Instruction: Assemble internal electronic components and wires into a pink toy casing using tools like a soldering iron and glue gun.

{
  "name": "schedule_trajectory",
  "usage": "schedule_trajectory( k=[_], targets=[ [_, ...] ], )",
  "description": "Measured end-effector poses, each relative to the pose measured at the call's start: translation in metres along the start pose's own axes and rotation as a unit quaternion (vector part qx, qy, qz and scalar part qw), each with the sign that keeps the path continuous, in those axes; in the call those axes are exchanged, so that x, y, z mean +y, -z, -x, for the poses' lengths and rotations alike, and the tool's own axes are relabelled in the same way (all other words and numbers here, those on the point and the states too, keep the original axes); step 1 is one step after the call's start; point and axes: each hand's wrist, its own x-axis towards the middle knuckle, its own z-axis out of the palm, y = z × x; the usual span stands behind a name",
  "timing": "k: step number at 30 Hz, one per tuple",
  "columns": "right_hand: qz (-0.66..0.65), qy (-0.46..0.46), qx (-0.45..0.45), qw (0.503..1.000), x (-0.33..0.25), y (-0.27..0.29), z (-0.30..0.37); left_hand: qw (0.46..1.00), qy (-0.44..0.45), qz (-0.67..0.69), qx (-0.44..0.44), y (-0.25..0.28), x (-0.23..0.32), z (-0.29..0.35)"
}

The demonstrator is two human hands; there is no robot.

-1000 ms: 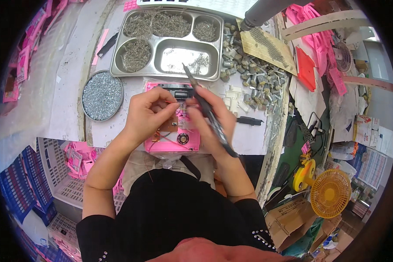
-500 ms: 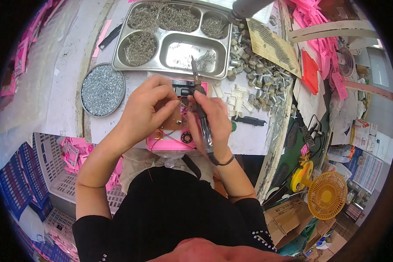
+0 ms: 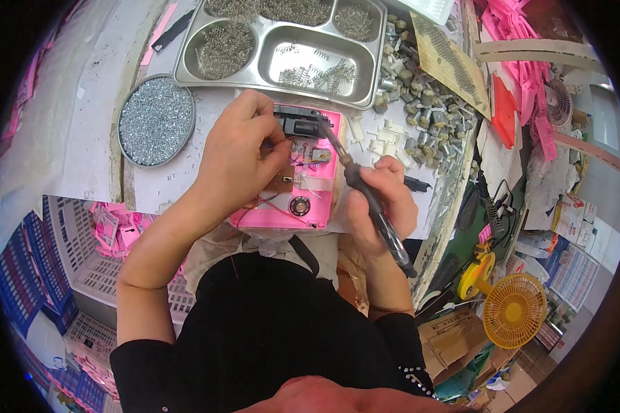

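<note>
Head view: coiled springs (image 3: pixel 224 49) lie in the compartments of a shiny metal tray (image 3: pixel 269 86) at top centre, and small silvery metal pieces (image 3: pixel 156 118) fill a round dish (image 3: pixel 158 164) at upper left. Below the tray, a pink plastic housing (image 3: pixel 322 208) sits on the white table (image 3: pixel 86 158); the fingers of the left hand (image 3: pixel 244 148) pinch together over its left side, anything between them hidden, while those of the right hand (image 3: pixel 386 206) wrap a dark soldering iron (image 3: pixel 357 180).

Open pink casing (image 3: pixel 318 194), black soldering iron (image 3: pixel 355 177) aslant over right edge
</note>
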Motion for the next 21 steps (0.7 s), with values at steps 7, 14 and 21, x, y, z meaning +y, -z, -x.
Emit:
schedule_trajectory(
  k=[7,14,21],
  targets=[
    [0.005,0.046,-0.058,0.997,-0.0032,0.0043,-0.0013,1.000,-0.002,0.015,0.011,-0.0010,-0.0012,0.0006],
    [0.009,0.031,-0.069,0.997,-0.0015,0.0009,0.0043,1.000,-0.003,0.024,0.014,-0.0002,-0.0013,0.0002],
    [0.019,0.054,-0.064,0.996,-0.0021,-0.0008,-0.0013,0.999,-0.007,0.033,-0.004,0.0016,-0.0026,0.0013]
  ],
)
